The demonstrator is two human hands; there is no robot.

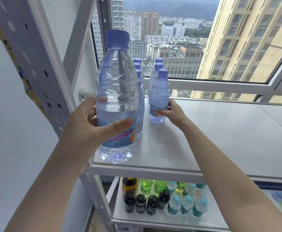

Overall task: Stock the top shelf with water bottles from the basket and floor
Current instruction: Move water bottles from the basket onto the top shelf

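My left hand (85,126) grips a clear water bottle (117,91) with a blue cap, held upright over the front left corner of the top shelf (212,136). Further back, my right hand (173,113) holds the lower part of another water bottle (159,96), which stands on the shelf at the front of the right row. Two rows of like bottles run back toward the window: the left row (139,72) sits partly hidden behind the bottle in my left hand, and the right row (158,64) stands behind the one in my right hand.
A perforated white upright (41,67) of the rack rises at the left. The lower shelf (153,218) carries dark, green and pale-blue drink bottles (163,196). A window frame (220,84) stands just behind the top shelf. The basket and floor are out of view.
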